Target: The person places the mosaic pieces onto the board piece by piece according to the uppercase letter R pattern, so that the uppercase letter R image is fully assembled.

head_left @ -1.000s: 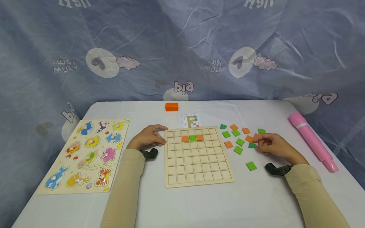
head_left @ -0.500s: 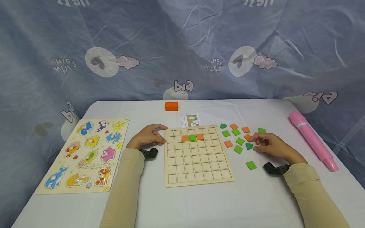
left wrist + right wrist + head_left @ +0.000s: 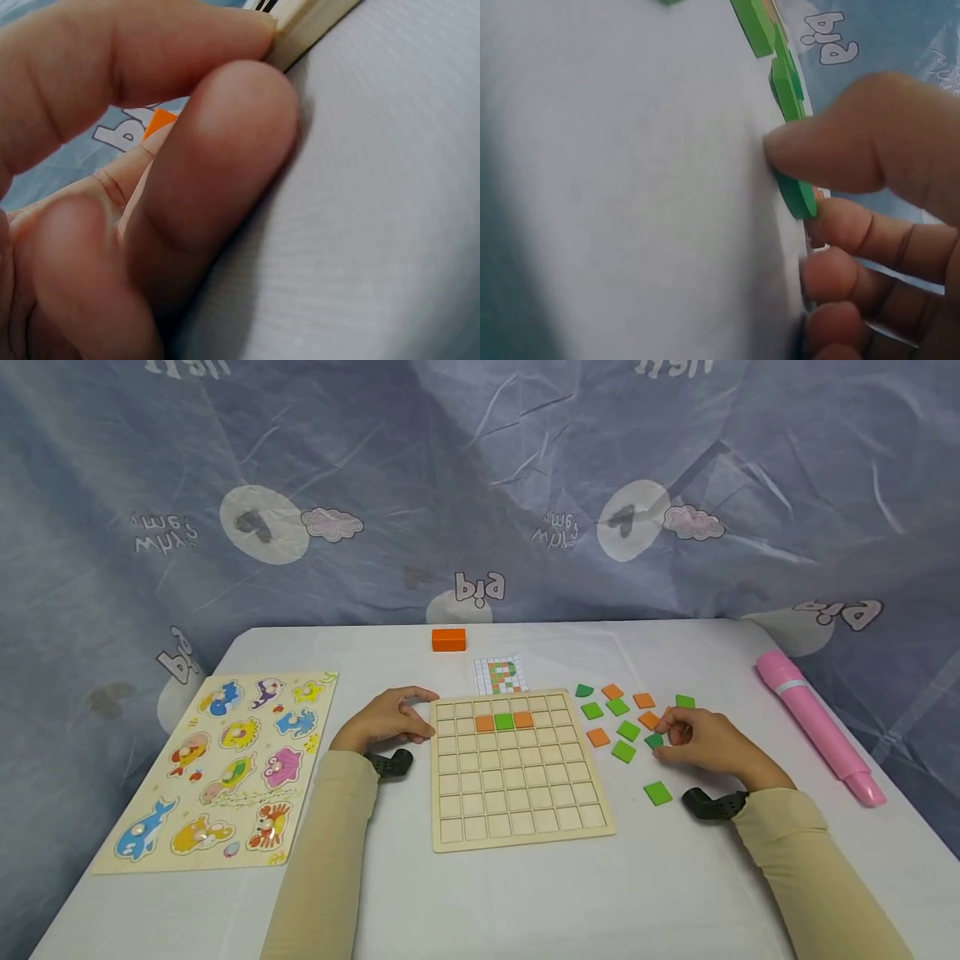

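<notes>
Two bare hands on a white table (image 3: 525, 902), both arms in beige sleeves. Right hand (image 3: 701, 742) sits among loose tiles right of the wooden grid board (image 3: 517, 793); thumb and curled fingers pinch a dark green tile (image 3: 655, 741) (image 3: 795, 193) at its edge. Right wrist view shows the thumb (image 3: 832, 154) pressing that tile's near edge, tile tilted up off the cloth, other fingers curled behind it. Left hand (image 3: 386, 720) rests against the board's left edge near its far corner, fingers loosely curled; left wrist view shows a fingertip (image 3: 232, 142) touching the board's rim (image 3: 307, 30), nothing gripped.

Board holds three tiles in its second row: orange (image 3: 484, 723), green (image 3: 504, 722), orange (image 3: 523, 720), side by side. Loose green and orange tiles scattered between board and right hand; one green tile (image 3: 657, 793) lies apart, nearer the person. Small pattern card (image 3: 500, 676) just beyond the board's far edge. Orange block (image 3: 448, 640) farther back near the table's far edge. Animal peg puzzle (image 3: 225, 768) at far left, well apart from the board. Pink cylinder (image 3: 813, 727) at far right, lying diagonally. Blue printed cloth (image 3: 480, 485) hangs behind.
</notes>
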Demonstrator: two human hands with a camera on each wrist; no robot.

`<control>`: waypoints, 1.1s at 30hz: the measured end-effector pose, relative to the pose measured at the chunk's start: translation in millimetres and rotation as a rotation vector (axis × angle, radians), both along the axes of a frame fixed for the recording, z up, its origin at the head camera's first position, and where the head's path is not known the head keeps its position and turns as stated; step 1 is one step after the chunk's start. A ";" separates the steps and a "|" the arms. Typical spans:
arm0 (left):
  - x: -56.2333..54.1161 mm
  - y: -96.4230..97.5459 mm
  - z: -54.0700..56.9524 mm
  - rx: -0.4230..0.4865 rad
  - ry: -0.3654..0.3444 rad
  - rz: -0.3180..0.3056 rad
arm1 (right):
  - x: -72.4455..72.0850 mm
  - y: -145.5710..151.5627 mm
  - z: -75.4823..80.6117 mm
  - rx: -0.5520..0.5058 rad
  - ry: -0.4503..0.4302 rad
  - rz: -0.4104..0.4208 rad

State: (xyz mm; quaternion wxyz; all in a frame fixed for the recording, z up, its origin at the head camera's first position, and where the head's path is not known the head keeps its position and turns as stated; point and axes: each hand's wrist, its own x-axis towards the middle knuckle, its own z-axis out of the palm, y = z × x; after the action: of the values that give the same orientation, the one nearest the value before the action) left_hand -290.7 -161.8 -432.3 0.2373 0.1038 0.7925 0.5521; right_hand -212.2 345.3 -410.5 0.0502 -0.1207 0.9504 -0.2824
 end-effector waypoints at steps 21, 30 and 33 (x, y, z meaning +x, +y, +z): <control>1.1 3.3 1.9 -0.060 0.027 0.017 | -1.1 9.2 -1.3 -0.068 -0.014 0.059; 0.8 1.5 1.6 -0.040 0.024 0.018 | -1.3 5.8 -0.3 -0.068 -0.011 0.043; 0.8 1.7 0.6 -0.024 0.013 0.015 | -0.7 4.1 0.2 -0.071 -0.014 0.033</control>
State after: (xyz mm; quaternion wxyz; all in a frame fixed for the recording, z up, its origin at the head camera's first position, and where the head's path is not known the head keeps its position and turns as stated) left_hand -289.9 -160.1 -431.7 0.2292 0.0984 0.8015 0.5435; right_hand -213.0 349.5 -410.3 0.0573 -0.1361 0.9372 -0.3160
